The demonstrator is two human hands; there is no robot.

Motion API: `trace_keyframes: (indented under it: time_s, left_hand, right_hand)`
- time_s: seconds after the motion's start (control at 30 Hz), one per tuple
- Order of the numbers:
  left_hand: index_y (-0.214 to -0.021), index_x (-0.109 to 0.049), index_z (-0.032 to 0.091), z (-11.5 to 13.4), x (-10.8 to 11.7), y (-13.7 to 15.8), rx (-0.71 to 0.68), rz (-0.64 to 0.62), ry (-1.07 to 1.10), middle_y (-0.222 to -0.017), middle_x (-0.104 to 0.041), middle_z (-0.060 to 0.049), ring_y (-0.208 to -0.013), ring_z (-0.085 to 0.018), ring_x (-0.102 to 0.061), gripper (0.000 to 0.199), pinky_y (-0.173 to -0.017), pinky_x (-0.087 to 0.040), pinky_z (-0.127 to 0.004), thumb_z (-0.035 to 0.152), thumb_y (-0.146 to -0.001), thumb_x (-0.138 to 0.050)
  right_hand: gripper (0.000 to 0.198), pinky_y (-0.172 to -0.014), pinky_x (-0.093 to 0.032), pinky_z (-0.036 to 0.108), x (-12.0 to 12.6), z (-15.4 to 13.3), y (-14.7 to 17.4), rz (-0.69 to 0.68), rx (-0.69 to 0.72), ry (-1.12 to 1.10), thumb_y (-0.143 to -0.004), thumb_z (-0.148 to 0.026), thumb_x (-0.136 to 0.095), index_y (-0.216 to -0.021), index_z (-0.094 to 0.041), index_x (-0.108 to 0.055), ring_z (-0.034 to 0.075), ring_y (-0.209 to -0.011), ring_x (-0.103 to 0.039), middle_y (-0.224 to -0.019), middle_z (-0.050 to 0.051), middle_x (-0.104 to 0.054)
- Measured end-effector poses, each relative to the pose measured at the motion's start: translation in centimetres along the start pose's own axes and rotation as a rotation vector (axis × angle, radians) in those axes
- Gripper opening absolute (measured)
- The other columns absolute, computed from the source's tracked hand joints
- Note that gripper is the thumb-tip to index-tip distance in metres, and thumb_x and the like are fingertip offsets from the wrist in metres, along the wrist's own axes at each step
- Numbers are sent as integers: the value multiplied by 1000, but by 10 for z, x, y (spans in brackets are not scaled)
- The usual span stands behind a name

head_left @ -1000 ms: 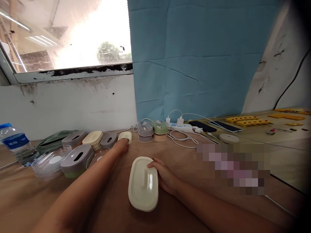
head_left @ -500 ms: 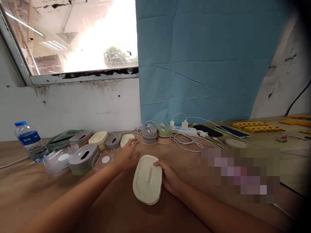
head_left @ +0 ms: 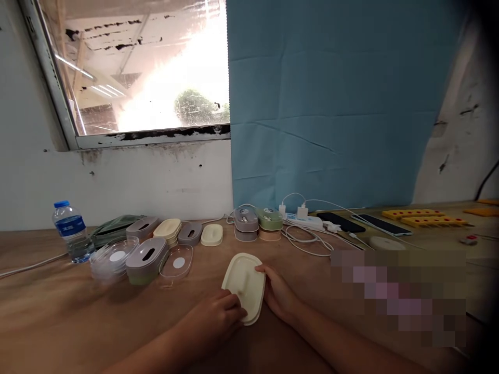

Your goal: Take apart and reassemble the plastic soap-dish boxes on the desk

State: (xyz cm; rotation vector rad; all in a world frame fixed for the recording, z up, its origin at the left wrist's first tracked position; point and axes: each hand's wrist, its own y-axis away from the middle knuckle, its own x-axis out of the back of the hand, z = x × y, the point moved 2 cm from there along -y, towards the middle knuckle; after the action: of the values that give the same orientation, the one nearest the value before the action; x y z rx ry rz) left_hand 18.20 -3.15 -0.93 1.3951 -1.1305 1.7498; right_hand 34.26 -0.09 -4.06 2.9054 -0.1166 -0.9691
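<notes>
Above the brown tabletop, a cream oval lid (head_left: 247, 278) with a raised ridge down its middle is held tilted up. A second edge shows under its rim, so it may be more than one lid; I cannot tell. My right hand (head_left: 278, 293) grips its right edge, the thumb on top and the fingers behind. My left hand (head_left: 224, 317) is closed on the lower left edge, its fingers curled over the top face. Another cream lid (head_left: 212, 235) lies farther back, apart from both hands. A clear lid (head_left: 176, 262) with a white round sticker is left of it.
Left, beside a water bottle (head_left: 73, 231), are stacked clear lids (head_left: 113, 257), a grey-and-green box (head_left: 146, 261) and stacked cream lids (head_left: 167, 231). Behind stand two closed boxes (head_left: 246, 224). A power strip (head_left: 304, 221), cables, phones (head_left: 384, 225) and yellow racks (head_left: 432, 218) are right.
My left hand has come back from beside the far cream lid and closed on the held lid's lower left edge. My right hand keeps its grip. The camera view has shifted slightly.
</notes>
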Motion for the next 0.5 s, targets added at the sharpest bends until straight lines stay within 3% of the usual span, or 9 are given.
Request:
trace_keyframes:
  time_s: [0.13,0.3,0.5]
  left_hand:
    - [-100,-57,20,-11,4,1,64,97,72,-91,-58,-4,-81,-14,-55,21,-73,-45,-22,19,-85,-41]
    - [-100,-57,21,-34,8,1,151,208,101,-92,-57,-5,-81,-13,-56,22,-74,-45,-22,18,-85,-41]
    - [-95,-60,17,-94,30,-37,261,186,-133,-93,-57,-6,-88,-15,-54,23,-81,-41,-24,20,-85,-40]
  right_hand:
    - [11,-67,-43,29,0,-1,-2,-47,-9,-30,-66,-27,-53,-69,-18,-59,19,-70,-59,-67,1,-64]
    - [18,-69,-45,31,3,-3,-3,-56,-27,-53,-69,-32,-49,-71,-18,-60,18,-68,-60,-69,4,-63]
    - [15,-67,-45,29,4,-3,-2,-52,-55,-46,-68,-29,-51,-66,-16,-59,17,-65,-59,-68,5,-62]
